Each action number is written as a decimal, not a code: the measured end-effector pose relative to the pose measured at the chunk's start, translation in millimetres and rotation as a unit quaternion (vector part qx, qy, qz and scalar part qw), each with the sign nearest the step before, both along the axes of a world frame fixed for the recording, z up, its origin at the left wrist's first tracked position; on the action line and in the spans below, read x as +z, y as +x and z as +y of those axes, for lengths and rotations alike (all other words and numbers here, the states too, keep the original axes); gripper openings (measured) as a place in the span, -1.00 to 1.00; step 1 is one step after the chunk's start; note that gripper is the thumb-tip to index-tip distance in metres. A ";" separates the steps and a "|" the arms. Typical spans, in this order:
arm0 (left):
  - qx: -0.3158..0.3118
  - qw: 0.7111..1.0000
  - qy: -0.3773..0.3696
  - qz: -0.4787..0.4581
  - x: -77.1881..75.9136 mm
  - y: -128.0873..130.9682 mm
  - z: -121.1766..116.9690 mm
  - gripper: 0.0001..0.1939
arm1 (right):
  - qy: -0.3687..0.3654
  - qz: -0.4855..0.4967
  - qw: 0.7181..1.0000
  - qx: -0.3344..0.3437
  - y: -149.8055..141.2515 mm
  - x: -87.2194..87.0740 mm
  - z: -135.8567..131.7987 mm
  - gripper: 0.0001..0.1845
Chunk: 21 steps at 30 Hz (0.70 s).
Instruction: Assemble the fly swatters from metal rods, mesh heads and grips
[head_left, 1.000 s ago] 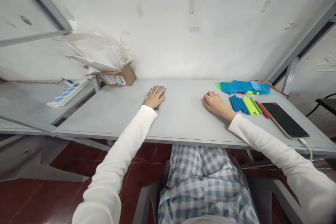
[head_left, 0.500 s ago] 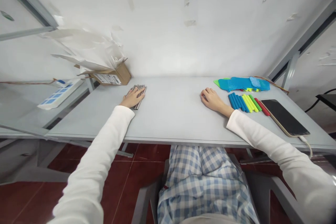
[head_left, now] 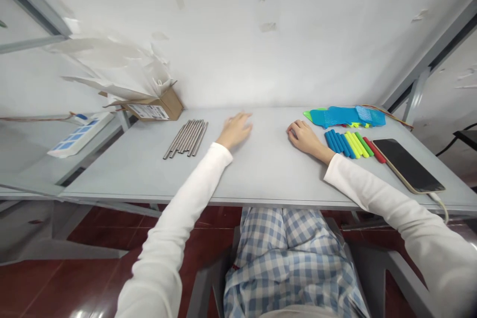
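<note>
You sit in a chair (head_left: 406, 271) at a light gray tabletop (head_left: 268, 174), its back edge along a white wall (head_left: 223, 69) marked with bits of tape. Reddish tiles (head_left: 40, 288) cover the floor, and a metal frame (head_left: 417, 89) slants up at the right.

Your left hand (head_left: 234, 130) is over the middle-left of the top, fingers somewhat spread and blurred; whether it touches the surface you cannot tell. Just to its left lie the metal rods (head_left: 191, 136), side by side and slanted, their near ends uneven and well back from the front edge. Your right hand (head_left: 303, 136) rests on the tabletop with its fingers loosely curled — whether they pinch anything is hidden.

To the right of that hand, just beside it, is a row of colored sticks (head_left: 352, 144): blue, yellow, green and red. A phone (head_left: 408, 166) lies next to the red one, with a white cable (head_left: 439, 201) at its near end by the front edge. Blue sheets (head_left: 339, 117) lie behind the sticks, near the back edge.

An open cardboard box (head_left: 172, 104) holding white wrapping sits at the back left corner, and a power strip (head_left: 80, 136) lies farther left. Between your hands runs a broad stretch of tabletop, from wall to front edge.
</note>
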<state>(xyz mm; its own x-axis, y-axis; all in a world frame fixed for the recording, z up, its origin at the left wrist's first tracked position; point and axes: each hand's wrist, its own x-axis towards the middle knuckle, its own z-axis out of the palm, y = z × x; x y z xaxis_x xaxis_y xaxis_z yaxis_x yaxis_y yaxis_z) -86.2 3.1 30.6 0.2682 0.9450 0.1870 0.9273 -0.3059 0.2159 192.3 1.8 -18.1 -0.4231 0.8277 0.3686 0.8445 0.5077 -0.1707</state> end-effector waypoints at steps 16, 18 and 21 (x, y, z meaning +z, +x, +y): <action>-0.097 0.993 -0.048 -0.050 -49.1 34.3 36.1 -0.42 | -0.061 0.014 0.998 -0.002 2.8 -5.7 -1.8 -0.49; -0.102 0.992 -0.050 -0.048 -49.0 34.5 36.6 -0.41 | -0.058 0.007 0.998 -0.005 2.8 -5.5 -2.1 -0.49; -0.101 0.992 -0.057 -0.047 -49.4 34.1 37.3 -0.41 | -0.060 0.002 0.998 -0.009 2.6 -4.7 -2.5 -0.49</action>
<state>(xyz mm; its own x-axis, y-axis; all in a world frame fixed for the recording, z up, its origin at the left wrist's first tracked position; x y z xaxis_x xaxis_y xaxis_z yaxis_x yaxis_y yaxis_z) -52.1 40.3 -18.8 0.4409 0.8901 0.1158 0.8237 -0.4525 0.3418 194.9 -0.7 -22.8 -0.4069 0.8732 0.2681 0.8519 0.4687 -0.2336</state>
